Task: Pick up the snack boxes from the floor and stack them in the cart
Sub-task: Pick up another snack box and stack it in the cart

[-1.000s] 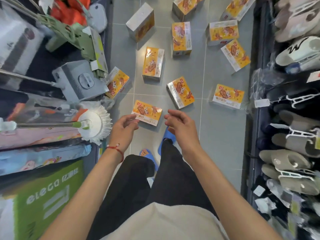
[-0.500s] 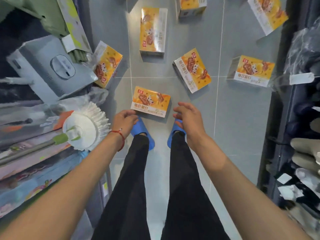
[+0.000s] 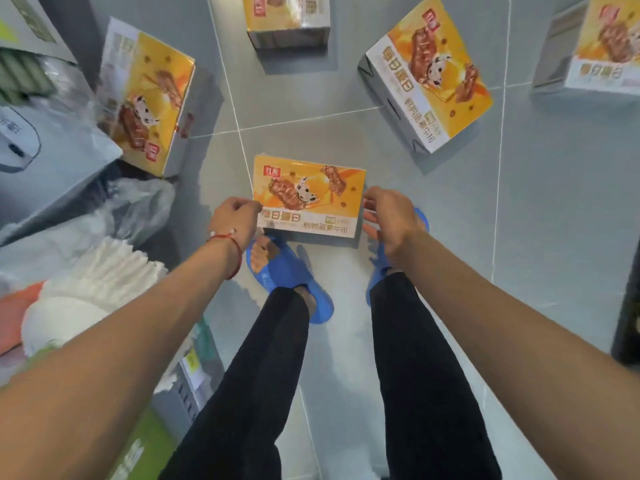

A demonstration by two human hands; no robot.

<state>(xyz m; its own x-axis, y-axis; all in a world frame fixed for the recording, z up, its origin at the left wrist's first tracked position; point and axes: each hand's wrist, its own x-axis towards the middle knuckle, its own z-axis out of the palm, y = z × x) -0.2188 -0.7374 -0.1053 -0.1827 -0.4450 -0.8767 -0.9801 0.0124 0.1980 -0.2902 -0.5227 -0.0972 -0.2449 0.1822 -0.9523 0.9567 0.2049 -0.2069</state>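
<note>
Nearest snack box [image 3: 308, 195]: it lies flat on the grey tiled floor [image 3: 554, 202], printed face up, just beyond the toes of the blue slippers [image 3: 287, 271]. Its white text strip is turned toward the person.
Left grip [image 3: 237, 216]: it sits at that box's left edge with the back of the hand toward me and the fingers curled under. The knuckles meet the near left corner, but I cannot tell whether the fingers pinch the cardboard.
Right grip [image 3: 389, 216]: it is just beside the box's right edge, with the fingers spread and relaxed. I cannot make out contact with the box.
Leaning snack box [image 3: 152, 98]: it is at the floor's left edge, propped against a grey case [image 3: 52, 161], apart from the nearest box.
Slanted snack box [image 3: 429, 74]: it lies flat on the floor beyond and to the right, turned at an angle, well apart from both grips.
Far snack box [image 3: 287, 19]: it is straight ahead on the floor, and I see only its near end.
Corner snack box [image 3: 602, 50]: it is at the upper right of my view, partly out of sight.
Left wrist: it carries a red string bracelet [image 3: 232, 237].
Legs: the black trousers [image 3: 270, 375] stand between the two forearms, with both feet in the slippers.
Floor's left edge: a white mop head [image 3: 104, 271] and crumpled clear plastic wrap [image 3: 138, 202] lie below the grey case.
</note>
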